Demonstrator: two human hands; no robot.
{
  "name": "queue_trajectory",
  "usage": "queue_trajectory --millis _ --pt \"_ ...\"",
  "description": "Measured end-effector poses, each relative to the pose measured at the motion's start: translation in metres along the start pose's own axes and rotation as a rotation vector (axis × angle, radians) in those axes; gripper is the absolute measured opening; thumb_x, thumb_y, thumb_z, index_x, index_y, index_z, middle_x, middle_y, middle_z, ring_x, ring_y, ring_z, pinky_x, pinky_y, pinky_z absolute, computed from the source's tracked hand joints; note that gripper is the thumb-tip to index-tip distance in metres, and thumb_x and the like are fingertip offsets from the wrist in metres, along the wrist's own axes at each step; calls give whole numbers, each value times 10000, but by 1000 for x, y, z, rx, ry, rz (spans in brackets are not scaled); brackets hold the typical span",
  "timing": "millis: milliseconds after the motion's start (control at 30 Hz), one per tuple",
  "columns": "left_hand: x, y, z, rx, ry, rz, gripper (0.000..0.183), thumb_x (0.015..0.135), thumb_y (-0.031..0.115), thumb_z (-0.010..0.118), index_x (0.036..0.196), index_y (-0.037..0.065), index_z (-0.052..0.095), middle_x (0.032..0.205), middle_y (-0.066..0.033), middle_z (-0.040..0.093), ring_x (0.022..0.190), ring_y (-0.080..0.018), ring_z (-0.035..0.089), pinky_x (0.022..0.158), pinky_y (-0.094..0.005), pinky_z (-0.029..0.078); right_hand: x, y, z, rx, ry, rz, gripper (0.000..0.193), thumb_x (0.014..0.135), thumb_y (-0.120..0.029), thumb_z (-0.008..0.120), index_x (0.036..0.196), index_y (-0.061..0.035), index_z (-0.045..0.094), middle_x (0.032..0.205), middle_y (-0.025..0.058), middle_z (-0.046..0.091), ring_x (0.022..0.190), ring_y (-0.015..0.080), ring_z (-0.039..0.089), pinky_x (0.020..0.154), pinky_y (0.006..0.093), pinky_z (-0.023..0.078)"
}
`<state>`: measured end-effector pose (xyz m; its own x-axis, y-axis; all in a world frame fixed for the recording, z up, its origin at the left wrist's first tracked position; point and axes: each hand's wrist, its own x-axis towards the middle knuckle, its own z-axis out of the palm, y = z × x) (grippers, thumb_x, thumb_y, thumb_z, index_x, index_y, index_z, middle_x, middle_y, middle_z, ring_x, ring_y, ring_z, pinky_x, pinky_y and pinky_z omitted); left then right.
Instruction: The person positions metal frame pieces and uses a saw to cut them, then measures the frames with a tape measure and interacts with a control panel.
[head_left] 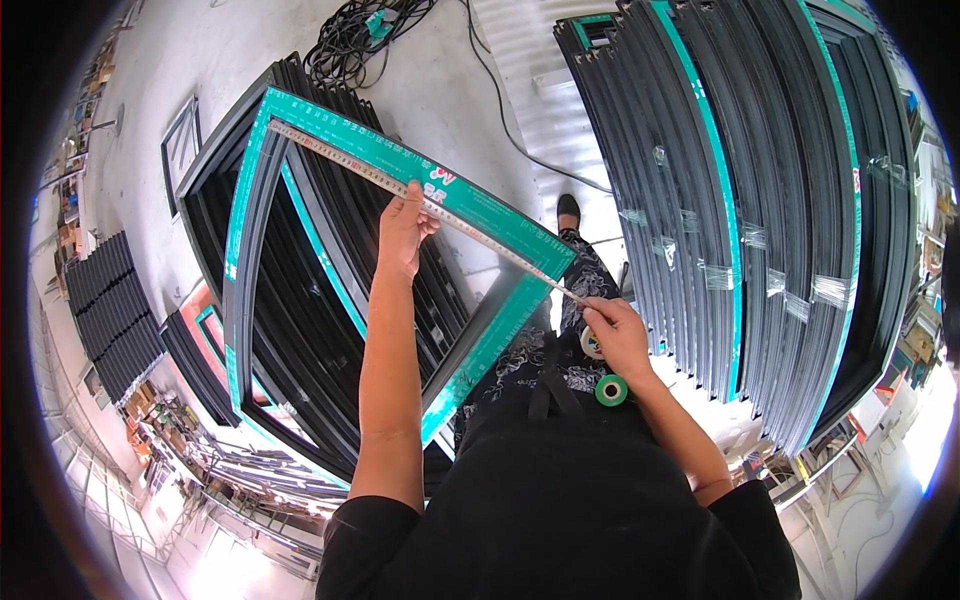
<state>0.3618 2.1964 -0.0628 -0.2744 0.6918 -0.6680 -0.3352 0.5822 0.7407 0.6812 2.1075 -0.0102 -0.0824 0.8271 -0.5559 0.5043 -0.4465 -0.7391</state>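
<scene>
A frame (490,208) with green protective film leans in front of me, tilted, its top corner at the upper left. Along the inner edge of its long upper side stretches a tape measure blade (345,160). My left hand (403,232) pinches the blade against the frame partway along, thumb on top and fingers curled. Past the frame's near right corner, my right hand (617,338) is closed on the other end of the blade. Just under that hand shows a round, pale, printed thing (591,344), partly covered. A green tape roll (611,391) is close by at my waist.
Dark frames (330,290) stand stacked behind the held one. On the right is a large row of dark frames (780,200) with green strips and clear wrap. A coiled black cable (360,35) lies on the floor ahead, one strand running toward my foot (568,211).
</scene>
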Motion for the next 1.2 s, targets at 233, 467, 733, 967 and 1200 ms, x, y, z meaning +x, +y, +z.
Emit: queue_trajectory --millis 233,467,733,967,1200 --pt "-1 3 1 10 -1 -5 364 905 434 569 781 92 570 663 8 570 575 -78 524 577 -209 436 2 1 0 4 -10 20 217 819 -178 620 967 -31 680 715 104 553 694 243 556 636 338 426" --pt "0 1 0 15 -3 0 367 907 437 564 772 96 561 662 8 571 572 -78 526 571 -205 440 2 2 -1 -15 -26 19 214 822 -192 613 958 -44 685 717 104 557 711 256 557 646 347 426" --pt "3 -1 -2 8 -6 -3 365 911 436 558 767 101 553 654 13 564 571 -76 526 568 -212 446 1 -1 -2 -5 -23 9 205 822 -196 615 942 -49 693 721 100 561 713 256 562 649 347 431" --pt "3 -1 0 -6 0 13 360 912 437 556 773 105 561 657 19 572 569 -69 527 565 -204 446 1 0 -1 7 -30 9 210 823 -204 614 938 -46 692 724 108 569 721 261 569 661 352 438" --pt "4 -6 0 -43 -20 17 355 923 424 542 784 97 558 657 12 577 563 -79 530 557 -212 445 2 -5 -6 -13 -38 -3 221 825 -209 604 947 -46 690 757 127 590 755 281 579 689 360 444"
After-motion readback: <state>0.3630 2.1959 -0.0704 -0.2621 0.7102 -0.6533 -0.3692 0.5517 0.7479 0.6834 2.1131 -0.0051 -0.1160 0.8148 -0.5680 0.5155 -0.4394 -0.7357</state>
